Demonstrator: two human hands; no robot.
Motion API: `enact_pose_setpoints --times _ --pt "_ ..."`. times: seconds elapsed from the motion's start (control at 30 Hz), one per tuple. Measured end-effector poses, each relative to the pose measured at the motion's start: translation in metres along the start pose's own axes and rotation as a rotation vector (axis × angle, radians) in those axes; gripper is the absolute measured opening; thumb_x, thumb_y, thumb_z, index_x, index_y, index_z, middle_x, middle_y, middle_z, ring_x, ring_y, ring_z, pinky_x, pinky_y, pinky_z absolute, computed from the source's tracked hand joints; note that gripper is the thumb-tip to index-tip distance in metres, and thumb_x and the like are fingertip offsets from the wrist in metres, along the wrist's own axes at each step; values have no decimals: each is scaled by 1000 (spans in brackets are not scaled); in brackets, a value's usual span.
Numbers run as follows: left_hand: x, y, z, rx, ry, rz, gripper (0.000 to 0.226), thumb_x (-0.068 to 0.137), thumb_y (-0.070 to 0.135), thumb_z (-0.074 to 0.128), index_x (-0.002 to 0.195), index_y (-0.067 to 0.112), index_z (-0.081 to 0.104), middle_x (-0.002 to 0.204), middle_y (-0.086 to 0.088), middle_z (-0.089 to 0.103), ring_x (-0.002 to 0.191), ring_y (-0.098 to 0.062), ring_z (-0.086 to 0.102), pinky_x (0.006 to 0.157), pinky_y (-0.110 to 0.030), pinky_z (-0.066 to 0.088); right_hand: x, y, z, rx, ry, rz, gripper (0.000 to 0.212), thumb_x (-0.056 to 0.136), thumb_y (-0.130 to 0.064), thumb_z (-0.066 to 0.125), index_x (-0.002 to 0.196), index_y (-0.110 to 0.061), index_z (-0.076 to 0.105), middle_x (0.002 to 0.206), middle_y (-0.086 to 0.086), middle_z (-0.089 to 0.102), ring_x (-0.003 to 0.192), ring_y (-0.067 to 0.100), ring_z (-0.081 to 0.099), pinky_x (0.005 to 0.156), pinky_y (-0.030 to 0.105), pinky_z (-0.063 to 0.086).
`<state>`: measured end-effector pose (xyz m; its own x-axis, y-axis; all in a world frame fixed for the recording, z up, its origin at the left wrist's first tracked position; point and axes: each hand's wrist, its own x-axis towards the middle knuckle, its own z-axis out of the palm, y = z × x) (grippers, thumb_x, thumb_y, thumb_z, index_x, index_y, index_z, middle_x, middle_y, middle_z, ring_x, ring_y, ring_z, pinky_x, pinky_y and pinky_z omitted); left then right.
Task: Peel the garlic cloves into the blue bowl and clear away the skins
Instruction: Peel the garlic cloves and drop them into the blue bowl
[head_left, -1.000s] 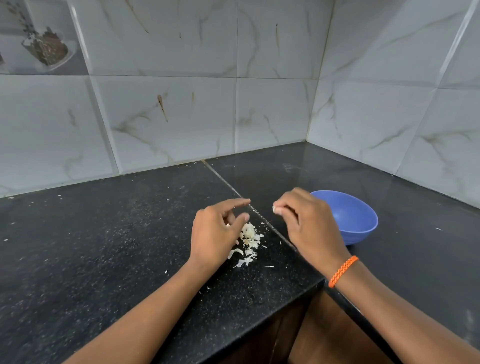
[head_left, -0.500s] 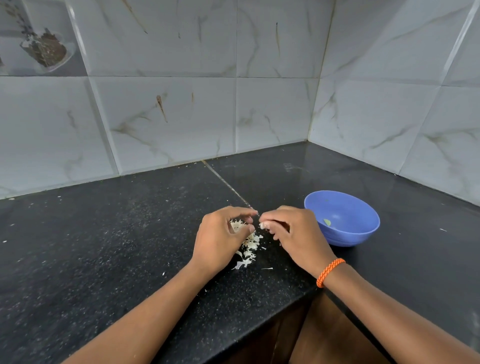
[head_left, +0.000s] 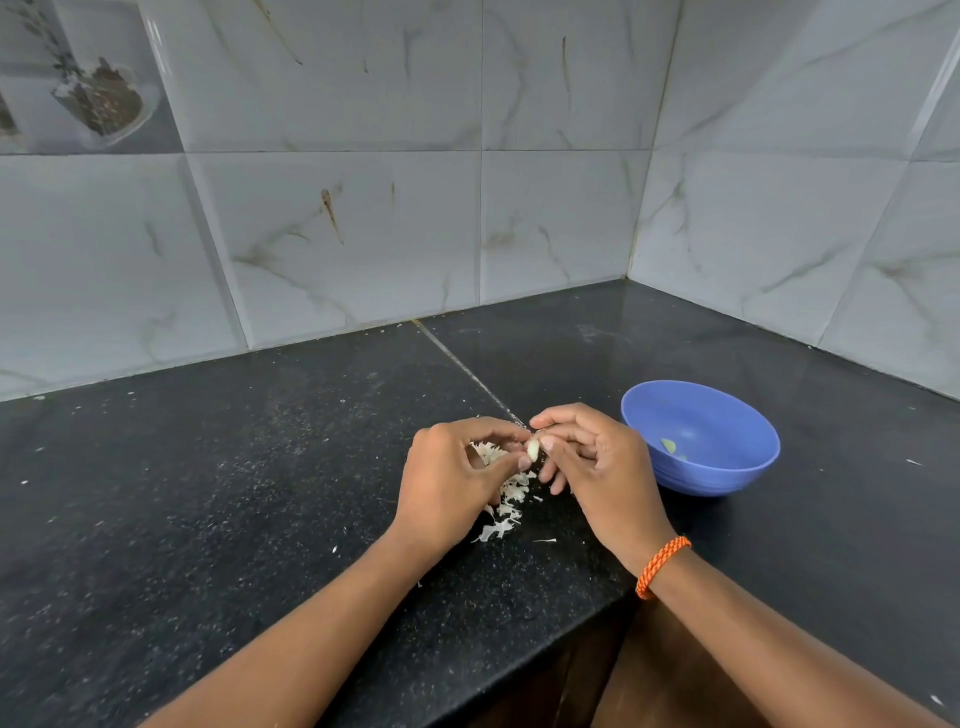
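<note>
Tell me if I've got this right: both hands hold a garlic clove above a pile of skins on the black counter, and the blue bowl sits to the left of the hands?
Not quite. In the head view the blue bowl sits to the right of the hands, not the left. The rest holds: the left hand and right hand pinch the garlic clove above the pile of skins on the black counter.

Blue bowl just right of hands, skins pile beneath them, countertop open left & behind.
</note>
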<state>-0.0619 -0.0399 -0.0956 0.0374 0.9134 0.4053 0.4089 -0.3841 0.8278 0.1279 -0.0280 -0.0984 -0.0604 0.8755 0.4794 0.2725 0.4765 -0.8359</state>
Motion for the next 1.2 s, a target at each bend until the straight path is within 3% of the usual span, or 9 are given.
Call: enact_pose_setpoints --times 0.23,0.33,0.43,0.57,0.63,0.7,0.77,1.0,1.2 --pt "-1 1 1 -43 -15 20 23 91 20 88 110 33 85 95 11 81 56 -20 74 60 -45 63 -1 0 1 -10 23 -9 18 100 -7 71 114 -19 74 91 -8 79 73 18 75 59 28 61" --pt "0 -1 2 -73 15 -10 21 92 15 87 108 29 86 83 11 81 56 -17 73 54 -28 56 -2 -1 1 -12 18 -8 15 100 -10 72 111 -20 76 88 -9 77 74 15 73 59 26 60" --pt "2 -3 0 -141 27 -33 20 96 14 83 111 25 87 90 7 82 56 -17 71 53 -20 50 -3 0 1 -53 29 -24 16 102 -11 69 110 -22 77 90 -12 75 78 12 71 61 23 58" --pt "3 -6 0 -155 3 2 25 102 15 76 115 32 86 92 0 80 58 -18 69 59 -21 52 -1 3 1 -165 9 -116 21 106 -12 62 116 -25 76 109 -16 71 102 13 70 75 28 62" --pt "3 -6 0 -147 1 7 25 102 17 75 115 36 85 88 -2 79 59 -21 70 60 -22 52 -1 2 0 -193 -10 -148 25 104 -5 63 116 -23 75 114 -14 68 108 13 68 80 24 59" --pt "3 -6 0 -159 13 -27 21 101 20 77 114 34 86 79 -4 79 59 -24 71 58 -26 53 -1 0 -1 -196 -23 -150 27 100 -2 68 116 -23 74 115 -13 67 108 13 68 80 22 58" --pt "3 -5 0 -174 24 -62 16 99 21 80 111 30 87 73 -5 80 59 -28 73 54 -29 53 -3 -3 1 -148 -41 -139 27 98 -4 72 116 -24 74 112 -16 69 107 13 70 78 29 63" --pt "3 -4 0 -198 41 -57 16 94 10 83 107 19 87 86 2 84 71 -23 80 61 -30 59 -4 -4 3 -78 6 -115 13 96 -9 77 102 -20 77 101 -13 77 97 15 76 77 43 64" --pt "2 -4 1 -230 42 -44 15 95 8 82 109 13 87 92 2 85 75 -22 81 66 -29 64 -5 -5 3 -145 46 -185 10 95 -13 78 103 -19 79 101 -14 76 95 11 74 75 30 62"
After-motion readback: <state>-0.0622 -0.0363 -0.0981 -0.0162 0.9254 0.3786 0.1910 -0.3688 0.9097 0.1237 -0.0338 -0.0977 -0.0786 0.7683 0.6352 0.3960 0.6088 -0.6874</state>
